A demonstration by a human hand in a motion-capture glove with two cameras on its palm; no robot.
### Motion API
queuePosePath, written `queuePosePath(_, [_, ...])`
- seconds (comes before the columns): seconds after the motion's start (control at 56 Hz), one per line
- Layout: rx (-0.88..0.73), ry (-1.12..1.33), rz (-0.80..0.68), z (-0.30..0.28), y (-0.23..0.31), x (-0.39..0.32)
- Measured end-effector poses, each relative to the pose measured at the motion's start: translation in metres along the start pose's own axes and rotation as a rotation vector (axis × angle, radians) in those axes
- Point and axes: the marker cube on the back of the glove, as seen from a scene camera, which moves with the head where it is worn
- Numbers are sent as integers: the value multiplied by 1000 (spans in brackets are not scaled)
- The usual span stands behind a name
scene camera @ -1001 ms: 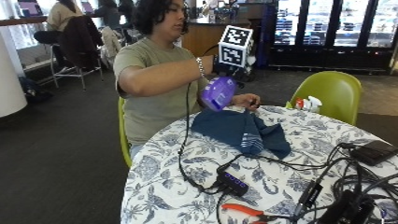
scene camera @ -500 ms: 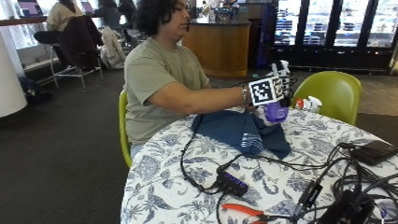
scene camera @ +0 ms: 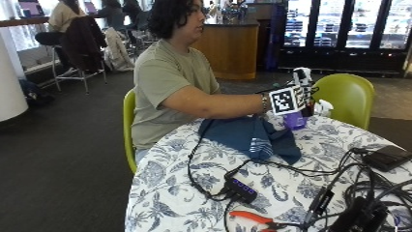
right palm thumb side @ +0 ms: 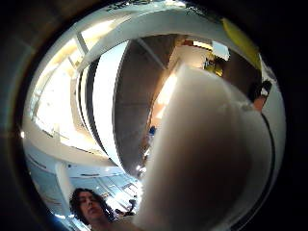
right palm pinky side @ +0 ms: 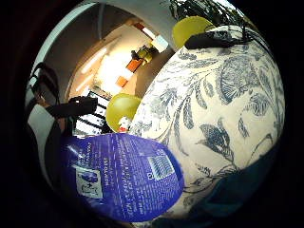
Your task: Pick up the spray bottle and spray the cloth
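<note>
- Purple spray bottle (scene camera: 295,120) upright at the far side of the surface (scene camera: 193,203), just beyond the blue cloth (scene camera: 248,137); a white trigger head (scene camera: 324,107) shows just beside it, near the yellow-green chair (scene camera: 347,96).
- Right hand (scene camera: 297,96) at the bottle's upper part, arm stretched across over the cloth.
- Fingers hidden behind the rig in the outside view; cannot tell whether wrapped round the bottle or only alongside it.
- Little-finger palm view: purple labelled bottle wall (right palm pinky side: 126,175) fills much of the frame, so close to the palm; floral tablecloth (right palm pinky side: 223,114) and an edge of blue cloth (right palm pinky side: 237,190) beyond it.
- Thumb-side palm view: pale blurred mass close to the lens, likely the bottle's head; not certain.
- Handling, judged: rigid plastic body, smooth label, probably a little slippery; weight depends on fill, not visible. Light enough for one hand by the look of it.
- Best hold, judged: round the neck under the trigger, index finger free for the lever, nozzle turned toward the cloth.
- Cloth soft, bunched, limp; lies flat enough to take spray without holding.
- Black cables (scene camera: 212,179) cross the surface near the cloth; worth keeping the bottle's path above them.
</note>
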Motion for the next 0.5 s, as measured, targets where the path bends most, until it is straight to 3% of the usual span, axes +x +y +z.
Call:
queuePosePath(0.232, [-239,96,89,-20,20,14])
queuePosePath(0.411, [-399,359,164,-57,42,33])
queuePosePath(0.5, [-442,499,119,-87,54,25])
